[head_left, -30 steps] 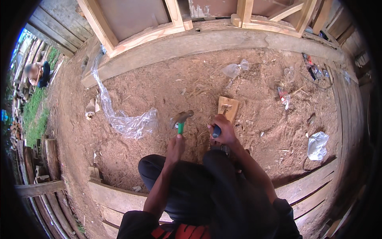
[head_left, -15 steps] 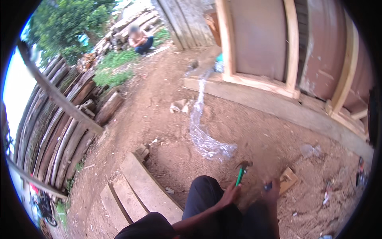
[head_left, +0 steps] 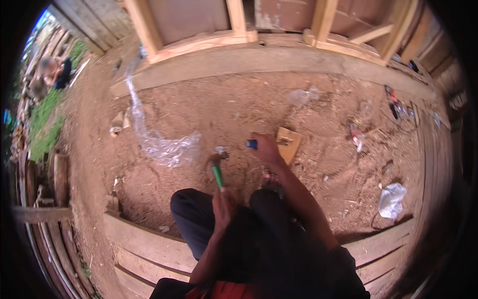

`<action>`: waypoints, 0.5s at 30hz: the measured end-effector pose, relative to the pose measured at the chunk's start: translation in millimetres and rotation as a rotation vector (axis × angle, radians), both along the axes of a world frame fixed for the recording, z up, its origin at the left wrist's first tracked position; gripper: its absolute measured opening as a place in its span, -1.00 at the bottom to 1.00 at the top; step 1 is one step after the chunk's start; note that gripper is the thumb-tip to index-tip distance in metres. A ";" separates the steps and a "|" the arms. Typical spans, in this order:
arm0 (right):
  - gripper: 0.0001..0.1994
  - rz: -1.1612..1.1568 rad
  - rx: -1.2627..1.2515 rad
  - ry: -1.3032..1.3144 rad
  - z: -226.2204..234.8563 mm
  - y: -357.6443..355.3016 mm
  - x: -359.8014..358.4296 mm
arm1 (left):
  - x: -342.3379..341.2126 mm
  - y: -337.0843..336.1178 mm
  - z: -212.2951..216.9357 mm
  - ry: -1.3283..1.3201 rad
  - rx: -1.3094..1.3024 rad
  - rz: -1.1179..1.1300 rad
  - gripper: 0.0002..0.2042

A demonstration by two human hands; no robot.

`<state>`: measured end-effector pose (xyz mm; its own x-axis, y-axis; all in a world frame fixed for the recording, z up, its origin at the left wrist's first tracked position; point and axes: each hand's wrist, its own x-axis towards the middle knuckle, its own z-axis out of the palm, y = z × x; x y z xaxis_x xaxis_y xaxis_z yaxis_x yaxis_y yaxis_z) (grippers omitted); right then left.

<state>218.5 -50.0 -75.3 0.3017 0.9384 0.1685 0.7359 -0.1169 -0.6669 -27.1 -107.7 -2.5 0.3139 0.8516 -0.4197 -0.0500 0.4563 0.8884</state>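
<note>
My left hand (head_left: 224, 207) is closed round a claw hammer (head_left: 217, 175) with a green handle, its metal head raised in front of my knees. Farther out and to the right, my right hand (head_left: 266, 148) grips a small blue cylindrical thing (head_left: 252, 144). Its blue end sticks out to the left of the fingers; the rest is hidden in the hand, and its kind cannot be made out. Just right of that hand, a small wooden board (head_left: 293, 140) lies on the dirt, partly covered by the hand and wrist.
Clear plastic sheeting (head_left: 172, 149) trails across the dirt at left. A slatted wooden bench (head_left: 149, 239) is beneath me. Tools (head_left: 393, 104) and a plastic bag (head_left: 392, 200) lie at right. A timber sill (head_left: 209, 64) runs along the far side. Another person (head_left: 56, 72) sits far left.
The view has turned to the right, so the plastic sheeting and the sitting person now appear farther left. Both hands keep their holds.
</note>
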 end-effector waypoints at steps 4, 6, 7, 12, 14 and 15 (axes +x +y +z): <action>-0.77 -0.051 -0.056 -0.015 18.7 -9.4 1.4 | 12.3 3.6 15.9 -0.029 0.018 -0.119 -0.68; -0.77 -0.049 -0.079 -0.029 12.6 -10.7 -1.1 | 24.1 3.1 21.7 -0.074 0.041 -0.037 -0.69; -0.77 -0.047 -0.069 -0.034 9.4 -9.9 -4.8 | 26.5 3.6 19.2 -0.107 0.029 0.014 -0.69; -0.78 -0.037 0.003 -0.010 3.5 -11.3 -10.0 | 31.5 7.7 9.1 0.156 0.054 -0.204 -0.74; -0.79 -0.036 0.038 0.019 3.9 -12.5 -5.6 | 37.2 4.2 15.8 0.014 -0.003 -0.034 -0.72; -0.79 -0.031 0.036 0.018 3.8 -12.8 -4.6 | 39.3 2.0 19.3 -0.057 -0.032 0.051 -0.72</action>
